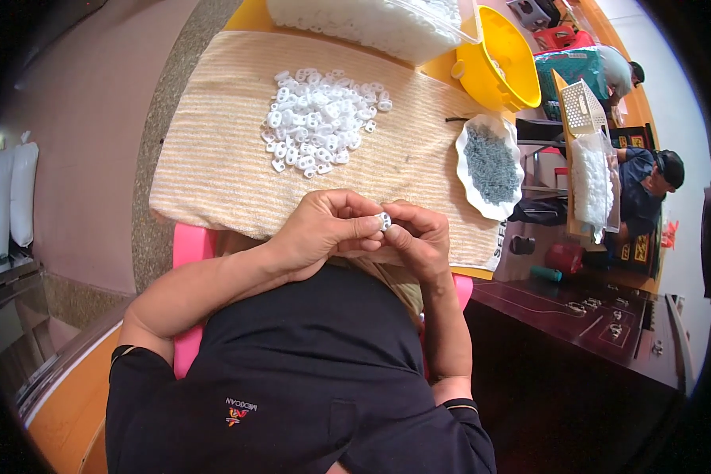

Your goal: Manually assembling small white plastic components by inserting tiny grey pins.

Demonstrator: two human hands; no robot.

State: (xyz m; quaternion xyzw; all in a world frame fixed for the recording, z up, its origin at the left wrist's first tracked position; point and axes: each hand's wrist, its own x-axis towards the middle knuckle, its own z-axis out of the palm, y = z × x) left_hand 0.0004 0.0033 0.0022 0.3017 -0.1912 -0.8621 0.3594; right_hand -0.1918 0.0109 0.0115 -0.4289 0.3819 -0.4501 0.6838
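Between the fingertips of both hands, just over the near edge of the towel, is a small white two-hole plastic cord lock [384, 221]. My left hand [332, 225] pinches it from the left, thumb against forefinger. From the other side my right hand [420, 238] grips it with thumb and fingers. A loose heap of similar white cord locks [320, 118] lies beyond my hands on the striped towel [213, 134]. Right of the heap, a white scalloped dish [463, 167] holds many tiny grey metal pieces, possibly springs, too small to make out singly.
A clear plastic bin [407, 51] full of white pieces stands at the far edge, beside a yellow basket [470, 75]. At the right, people sit at another table with a white perforated basket [583, 109]. A dark glossy cabinet [561, 316] stands near my right.
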